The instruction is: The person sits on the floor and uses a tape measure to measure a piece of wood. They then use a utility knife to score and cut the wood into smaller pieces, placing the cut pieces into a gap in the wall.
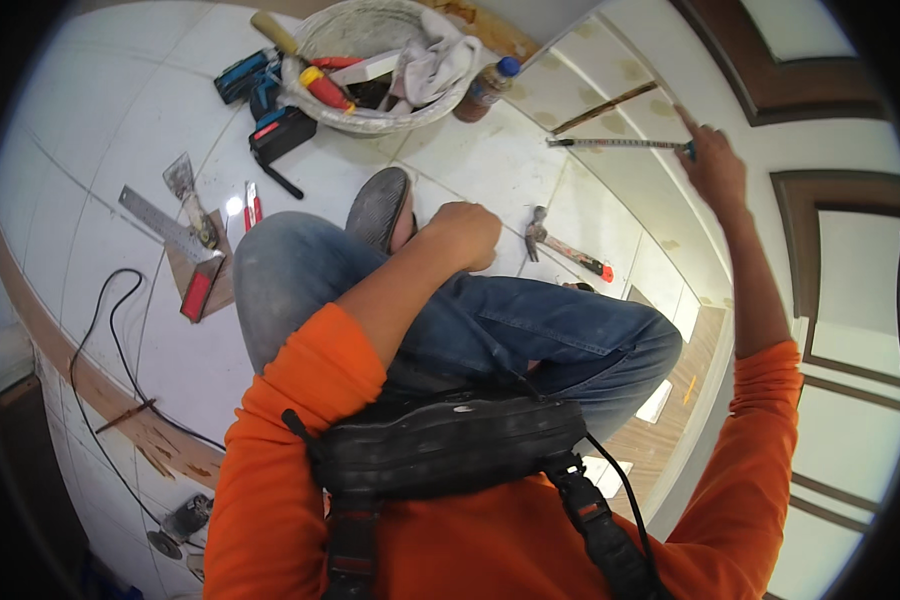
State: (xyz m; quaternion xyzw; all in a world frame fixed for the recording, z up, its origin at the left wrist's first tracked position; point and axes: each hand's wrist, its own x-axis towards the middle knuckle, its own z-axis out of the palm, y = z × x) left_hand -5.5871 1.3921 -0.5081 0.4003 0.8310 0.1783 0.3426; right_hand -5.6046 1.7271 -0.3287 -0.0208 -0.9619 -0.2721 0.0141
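Tape stretched along white panel, right hand at its far end

Tape [620,144] runs roughly level across the white panel [610,70], near a thin brown strip [604,108] just above it. Right hand [712,165] is raised to the tape's right end, fingers curled round the case there, index finger pointing up past it. Case itself mostly hidden by the hand, so grip detail is unclear.

Left hand [467,235] is closed in a loose fist, resting on the left knee; can't tell if anything is inside it. Person squats on white floor tiles [100,120], jeans and orange sleeves, sandal [378,207] just beside the left hand.

Hammer [560,245] lies on the tiles between the left hand and the panel, close to the fist but apart from it. Bottle with blue cap [488,88] stands next to the basket [370,122], which holds rags and hand tools. Drill [275,125] just left of the basket. Further left: scraper [188,195], steel square [170,235] with red block at its end, small red cutter [253,205]. Black cable [105,330] loops over the tiles toward the lower left, well apart from both hands
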